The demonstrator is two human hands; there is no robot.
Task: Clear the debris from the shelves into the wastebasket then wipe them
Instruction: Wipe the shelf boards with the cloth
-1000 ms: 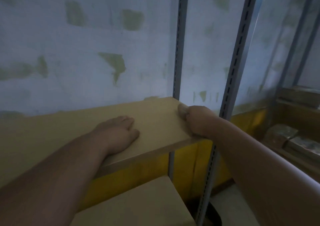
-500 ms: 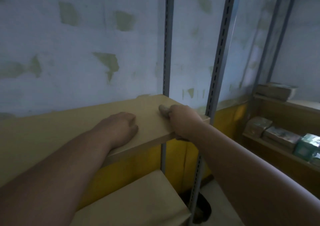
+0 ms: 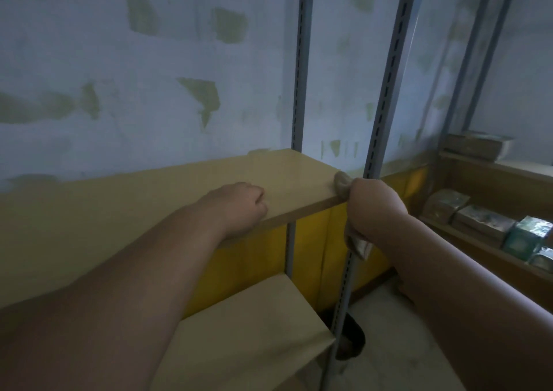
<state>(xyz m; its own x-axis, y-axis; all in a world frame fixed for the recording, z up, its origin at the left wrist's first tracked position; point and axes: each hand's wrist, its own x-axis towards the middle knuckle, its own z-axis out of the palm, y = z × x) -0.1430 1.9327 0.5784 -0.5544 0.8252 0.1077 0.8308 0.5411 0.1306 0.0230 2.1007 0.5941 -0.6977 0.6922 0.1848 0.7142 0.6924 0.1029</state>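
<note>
Shelves: the upper board [image 3: 179, 193] looks bare of debris, so the wiping step seems in hand. The right hand [image 3: 374, 208] clamps a cloth [image 3: 342, 182] at the board's right corner, against an upright post [image 3: 380, 115]. The left hand [image 3: 239, 208] rests on the board, fingers loosely curled, holding nothing. Next the cloth likely sweeps left, where the board lies open.
</note>
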